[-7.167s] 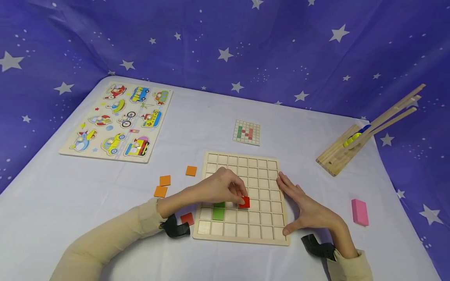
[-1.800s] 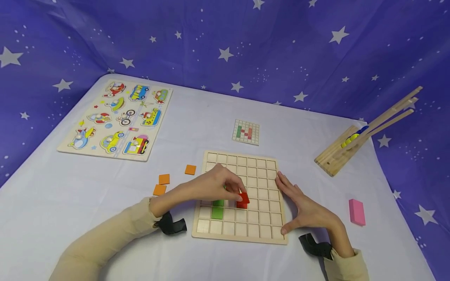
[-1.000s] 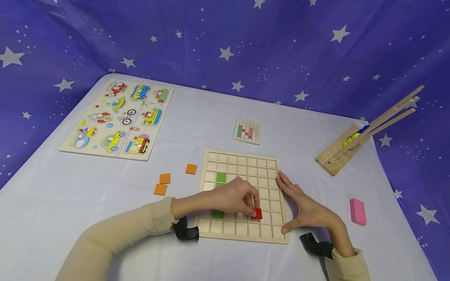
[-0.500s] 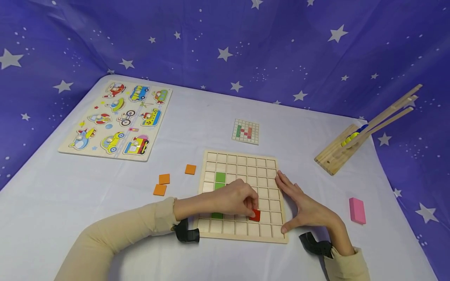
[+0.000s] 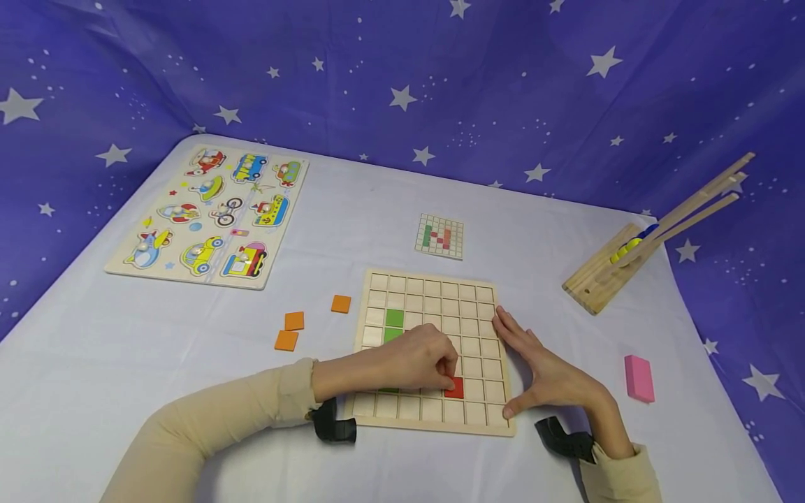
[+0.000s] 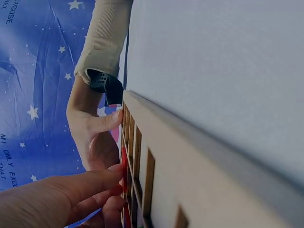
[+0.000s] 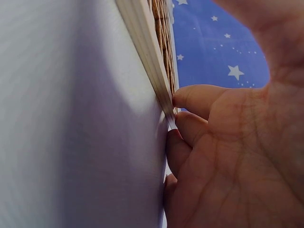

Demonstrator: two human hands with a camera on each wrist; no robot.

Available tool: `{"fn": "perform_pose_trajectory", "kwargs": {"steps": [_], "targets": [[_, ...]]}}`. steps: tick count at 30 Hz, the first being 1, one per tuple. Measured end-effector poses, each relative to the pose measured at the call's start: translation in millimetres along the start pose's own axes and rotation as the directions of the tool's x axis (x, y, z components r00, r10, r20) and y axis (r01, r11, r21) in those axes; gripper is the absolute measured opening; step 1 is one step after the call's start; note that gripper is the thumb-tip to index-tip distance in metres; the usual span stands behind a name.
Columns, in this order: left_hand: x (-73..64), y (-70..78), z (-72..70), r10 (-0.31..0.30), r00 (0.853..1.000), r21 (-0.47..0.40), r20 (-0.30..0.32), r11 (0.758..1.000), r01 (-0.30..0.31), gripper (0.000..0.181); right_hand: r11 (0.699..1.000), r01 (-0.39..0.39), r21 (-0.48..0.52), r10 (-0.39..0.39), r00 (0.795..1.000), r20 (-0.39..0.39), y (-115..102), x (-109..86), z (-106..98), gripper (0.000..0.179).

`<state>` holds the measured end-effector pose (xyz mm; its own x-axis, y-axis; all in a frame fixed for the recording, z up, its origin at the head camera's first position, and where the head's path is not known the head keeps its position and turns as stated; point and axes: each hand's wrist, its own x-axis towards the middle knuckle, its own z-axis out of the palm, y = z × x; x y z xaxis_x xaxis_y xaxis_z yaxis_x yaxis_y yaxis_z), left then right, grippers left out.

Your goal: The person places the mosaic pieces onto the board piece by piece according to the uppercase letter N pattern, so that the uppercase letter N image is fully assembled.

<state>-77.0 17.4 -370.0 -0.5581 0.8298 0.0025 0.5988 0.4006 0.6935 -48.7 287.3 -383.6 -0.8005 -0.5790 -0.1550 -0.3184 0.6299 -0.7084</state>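
Note:
My left hand is over the wooden grid board, thumb and fingertips pinching a red square tile that lies level in a cell right of centre. In the left wrist view, the thumb and curled fingers meet at this red tile, low in the grid. Green square tiles form a column on the board's left side, partly hidden by my left hand. My right hand is spread at the board's right edge, thumb near the front corner. The right wrist view shows its fingertips against the board's side.
Several orange square tiles lie left of the board. Behind it is a small pattern card. A vehicle peg puzzle sits back left. A wooden stand with slanted rods and beads and a pink block are at right.
The red tile once beside my left wrist is gone from the table. My left hand has moved right and nearer the front with a red tile, now lowered flat into a cell. My right hand stays put.

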Motion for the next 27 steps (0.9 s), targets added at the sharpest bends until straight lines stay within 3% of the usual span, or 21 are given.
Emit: {"fn": "perform_pose_trajectory", "kwargs": {"steps": [5,9,14,19,22,27], "targets": [[-1.4,-4.1,-0.6,0.008,1.0,-0.029,-0.023,1.0,-0.009,0.015,1.0,-0.018,0.001,0.018,1.0,0.004,-1,1.4,1,0.134],[-2.5,-7.3,-3.1,0.001,1.0,-0.126,-0.022,0.992,-0.004,0.011,1.0,-0.017,0.011,0.017,1.0,0.008,-1,1.1,1,0.133],[-6.7,-10.1,-11.5,-0.028,0.999,-0.286,-0.019,0.958,0.021,0.011,1.0,-0.013,0.012,0.013,1.0,0.009,-1,0.7,1,0.133],[-17.5,-16.9,-24.6,-0.086,0.995,-0.38,-0.056,0.923,0.058,0.017,0.999,-0.031,0.013,0.031,0.999,0.011,-2,1.3,1,0.135],[-26.7,-23.0,-35.2,-0.121,0.989,-0.396,-0.085,0.915,0.078,0.017,0.999,-0.043,0.014,0.043,0.999,0.014,-2,1.6,0,0.136],[-46.0,-37.8,-59.3,-0.188,0.965,-0.327,-0.183,0.937,0.12,0.018,0.999,-0.044,0.017,0.044,0.999,0.016,-2,1.8,0,0.137]]}}
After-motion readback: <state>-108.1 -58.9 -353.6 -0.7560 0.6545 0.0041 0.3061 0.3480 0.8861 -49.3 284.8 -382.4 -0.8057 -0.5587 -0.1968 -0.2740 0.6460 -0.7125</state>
